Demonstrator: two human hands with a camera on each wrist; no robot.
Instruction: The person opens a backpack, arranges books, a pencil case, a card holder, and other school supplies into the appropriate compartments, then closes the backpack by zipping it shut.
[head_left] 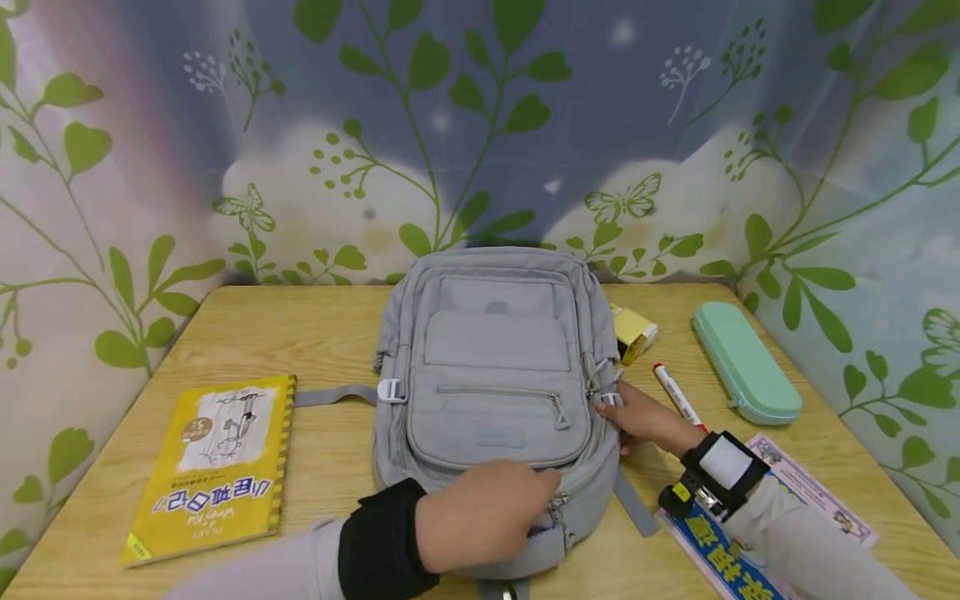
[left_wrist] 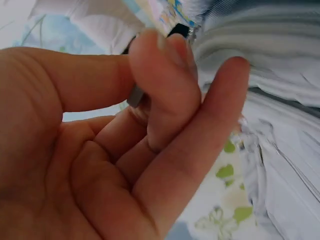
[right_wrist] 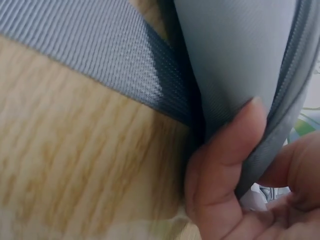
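A grey backpack (head_left: 491, 337) lies front side up in the middle of the wooden table. My left hand (head_left: 480, 512) is over its lower right edge, thumb and forefinger pinching a zipper pull. In the left wrist view a grey end of that zipper pull (left_wrist: 134, 96) shows between the thumb and the bent forefinger; the rest is hidden. My right hand (head_left: 645, 417) grips the bag's right side by the white side buckle (head_left: 612, 399). The right wrist view shows its fingers (right_wrist: 227, 160) curled around the grey fabric edge beside a zipper, with a webbing strap (right_wrist: 100, 50) nearby.
A yellow book (head_left: 213, 467) lies at the left. On the right are a mint-green case (head_left: 746, 362), a white marker with a red cap (head_left: 675, 392) and a small yellow box (head_left: 636, 332). Pink and blue printed packaging (head_left: 720, 554) lies partly under my right forearm. A patterned curtain (head_left: 480, 125) closes off the back.
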